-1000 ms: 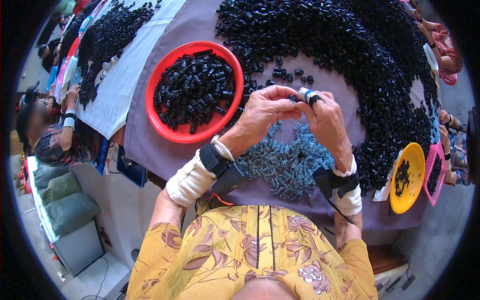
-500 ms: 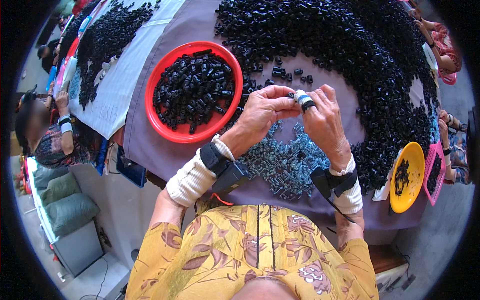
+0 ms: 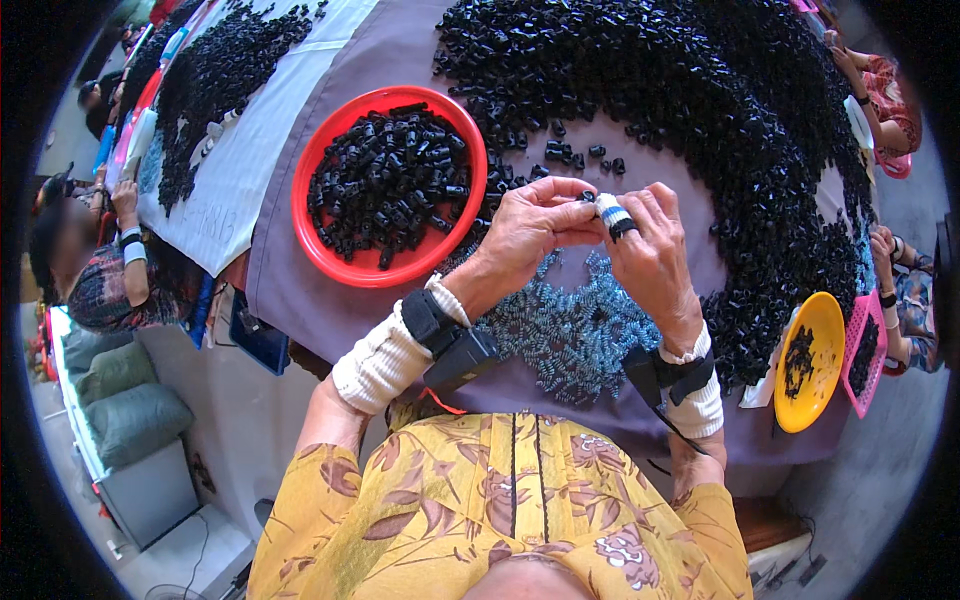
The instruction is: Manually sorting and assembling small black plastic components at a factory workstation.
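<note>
My left hand [image 3: 531, 226] and my right hand [image 3: 652, 250] meet above a purple-covered table [image 3: 300, 290]. Together they pinch a small black plastic piece [image 3: 592, 198] between the fingertips. A taped finger of my right hand wears a black ring-like piece [image 3: 622, 229]. Below the hands lies a pile of small blue-grey springs [image 3: 570, 335]. A red round bowl [image 3: 388, 186] full of black pieces sits just left of my left hand. A large heap of loose black pieces [image 3: 690, 110] spreads behind and to the right of the hands.
A yellow bowl [image 3: 810, 360] and a pink basket [image 3: 866, 350] with black pieces stand at the right. Other people sit at the left [image 3: 105, 270] and right [image 3: 905, 300] of the table. A white cloth [image 3: 250, 150] with more black pieces lies at the far left.
Both hands stay together at the same spot; the fingers have shifted slightly around the small black piece.
</note>
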A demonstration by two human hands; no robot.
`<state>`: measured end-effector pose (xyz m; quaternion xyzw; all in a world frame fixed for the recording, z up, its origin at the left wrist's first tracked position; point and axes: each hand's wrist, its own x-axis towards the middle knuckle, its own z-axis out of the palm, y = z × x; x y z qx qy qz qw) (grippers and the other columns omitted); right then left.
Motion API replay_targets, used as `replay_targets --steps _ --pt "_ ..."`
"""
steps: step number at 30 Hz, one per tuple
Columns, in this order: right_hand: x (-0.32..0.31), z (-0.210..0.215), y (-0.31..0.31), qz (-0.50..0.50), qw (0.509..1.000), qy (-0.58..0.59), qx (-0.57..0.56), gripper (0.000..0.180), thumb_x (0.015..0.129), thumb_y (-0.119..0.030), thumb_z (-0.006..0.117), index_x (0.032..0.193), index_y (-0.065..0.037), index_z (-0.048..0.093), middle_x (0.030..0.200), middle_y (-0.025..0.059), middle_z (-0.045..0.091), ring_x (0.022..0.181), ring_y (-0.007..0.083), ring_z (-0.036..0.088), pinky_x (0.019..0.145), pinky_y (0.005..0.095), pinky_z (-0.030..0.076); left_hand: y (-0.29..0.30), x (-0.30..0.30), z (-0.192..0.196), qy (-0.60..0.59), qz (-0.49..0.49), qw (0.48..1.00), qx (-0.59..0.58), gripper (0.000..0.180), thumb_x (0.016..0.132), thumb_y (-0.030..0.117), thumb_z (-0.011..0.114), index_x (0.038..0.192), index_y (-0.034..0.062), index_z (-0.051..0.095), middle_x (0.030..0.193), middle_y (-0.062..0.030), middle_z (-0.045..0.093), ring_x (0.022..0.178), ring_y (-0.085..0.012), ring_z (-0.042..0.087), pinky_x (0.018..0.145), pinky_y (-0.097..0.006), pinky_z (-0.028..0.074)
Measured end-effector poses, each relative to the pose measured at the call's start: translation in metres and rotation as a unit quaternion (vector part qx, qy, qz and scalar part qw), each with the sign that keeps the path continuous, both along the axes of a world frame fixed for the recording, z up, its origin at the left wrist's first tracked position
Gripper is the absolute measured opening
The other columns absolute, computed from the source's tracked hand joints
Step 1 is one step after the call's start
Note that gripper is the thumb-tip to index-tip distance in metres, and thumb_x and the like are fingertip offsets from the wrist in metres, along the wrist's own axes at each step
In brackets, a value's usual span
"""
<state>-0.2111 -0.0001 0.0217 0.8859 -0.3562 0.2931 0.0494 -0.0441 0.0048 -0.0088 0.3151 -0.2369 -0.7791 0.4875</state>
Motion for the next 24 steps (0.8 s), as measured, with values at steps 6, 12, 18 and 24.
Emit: replay_targets --steps 6,12,18,24 --pt "-0.008 0.004 -0.002 0.011 0.988 -0.127 0.083 0.014 0.074 -0.005 0.065 0.085 0.001 0.060 0.079 0.0118 0.060 0.075 0.0285 0.057 0.076 0.0392 0.042 0.001 -0.002 0.006 -0.030 0.007 1.000 0.000 0.024 0.087 0.007 0.059 0.109 -0.0018 0.055 0.095 -0.0133 0.064 0.084 -0.0205 0.065 0.076 -0.035 0.055" --pt "-0.006 0.008 -0.006 -0.007 0.979 -0.172 0.106 0.015 0.075 -0.008 0.067 0.086 -0.001 0.060 0.076 0.0121 0.060 0.072 0.0301 0.056 0.071 0.0391 0.043 0.004 -0.005 0.007 -0.069 0.003 0.997 -0.043 0.027 0.085 0.011 0.063 0.108 -0.0025 0.057 0.094 -0.0123 0.064 0.082 -0.0186 0.065 0.073 -0.031 0.056" --pt "-0.004 0.006 -0.008 -0.002 0.988 -0.134 0.078 0.014 0.075 -0.007 0.066 0.086 -0.001 0.060 0.073 0.0124 0.060 0.070 0.0292 0.057 0.072 0.0390 0.043 0.003 -0.005 0.005 -0.112 0.006 0.990 -0.087 0.028 0.085 0.011 0.063 0.108 -0.0032 0.059 0.095 -0.0110 0.065 0.081 -0.0157 0.065 0.072 -0.028 0.055" --pt "-0.004 0.005 -0.007 0.010 0.990 -0.120 0.067 0.014 0.075 -0.007 0.066 0.086 0.000 0.060 0.074 0.0121 0.061 0.068 0.0294 0.058 0.074 0.0403 0.043 0.005 -0.005 0.012 -0.165 0.004 0.980 -0.115 0.026 0.085 0.012 0.064 0.106 -0.0037 0.061 0.092 -0.0095 0.066 0.077 -0.0131 0.064 0.068 -0.024 0.053"
